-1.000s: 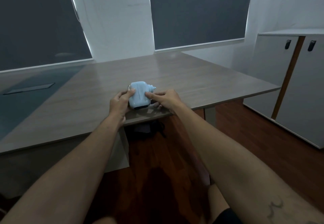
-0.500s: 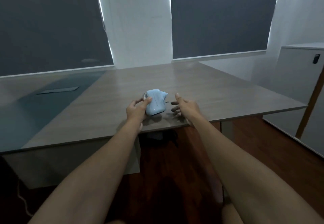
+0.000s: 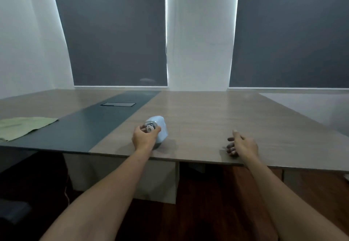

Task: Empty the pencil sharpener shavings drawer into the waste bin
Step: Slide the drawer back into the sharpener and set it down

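A light blue pencil sharpener [image 3: 159, 128] stands on the wooden table [image 3: 217, 120] near its front edge. My left hand [image 3: 144, 138] grips its near end, fingers around a small white panda-face part. My right hand [image 3: 241, 145] hovers over the table's front edge well to the right of the sharpener, fingers loosely spread, holding nothing. No waste bin is in view.
A pale green cloth [image 3: 22, 126] lies at the table's left. A dark strip with a cable hatch [image 3: 118, 104] runs down the table. Dark window blinds fill the wall behind. Wooden floor shows below the table edge.
My right hand has let go of the sharpener and moved off to the right. The left hand has kept hold and turned the sharpener. The view has swung left and upward.
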`<state>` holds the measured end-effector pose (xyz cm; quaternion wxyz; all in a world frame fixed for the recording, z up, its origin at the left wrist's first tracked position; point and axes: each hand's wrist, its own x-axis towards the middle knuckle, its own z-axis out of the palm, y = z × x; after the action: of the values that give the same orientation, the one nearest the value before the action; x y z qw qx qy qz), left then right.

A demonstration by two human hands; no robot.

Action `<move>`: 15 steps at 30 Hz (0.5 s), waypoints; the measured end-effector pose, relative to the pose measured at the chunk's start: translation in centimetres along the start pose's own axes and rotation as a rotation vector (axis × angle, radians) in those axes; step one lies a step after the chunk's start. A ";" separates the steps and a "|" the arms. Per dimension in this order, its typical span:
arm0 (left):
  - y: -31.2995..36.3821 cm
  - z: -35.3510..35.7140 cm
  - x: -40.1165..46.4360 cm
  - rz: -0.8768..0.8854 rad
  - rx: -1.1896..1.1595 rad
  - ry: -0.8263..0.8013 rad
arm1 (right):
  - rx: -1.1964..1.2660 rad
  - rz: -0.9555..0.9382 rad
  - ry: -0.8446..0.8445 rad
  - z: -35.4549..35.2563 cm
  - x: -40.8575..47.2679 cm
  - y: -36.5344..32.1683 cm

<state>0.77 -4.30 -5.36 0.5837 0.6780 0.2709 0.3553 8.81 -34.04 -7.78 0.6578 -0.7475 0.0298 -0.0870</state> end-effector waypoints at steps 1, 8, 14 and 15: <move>0.0 -0.7 0.4 0.017 0.019 0.027 | 0.007 0.002 -0.005 0.0 0.1 0.0; -1.8 -2.9 2.7 0.112 0.139 0.068 | 0.095 0.059 -0.034 -0.1 0.2 -0.1; -2.3 -2.7 2.6 0.153 0.196 0.052 | 0.113 0.066 -0.034 -0.2 -0.1 -0.2; -2.6 -2.5 3.0 0.160 0.203 0.046 | 0.133 0.064 -0.027 -0.1 0.2 -0.1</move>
<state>0.72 -0.04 -7.24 0.4756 0.7448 0.2638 0.3866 8.94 -34.16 -7.65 0.7089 -0.7019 0.0389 -0.0579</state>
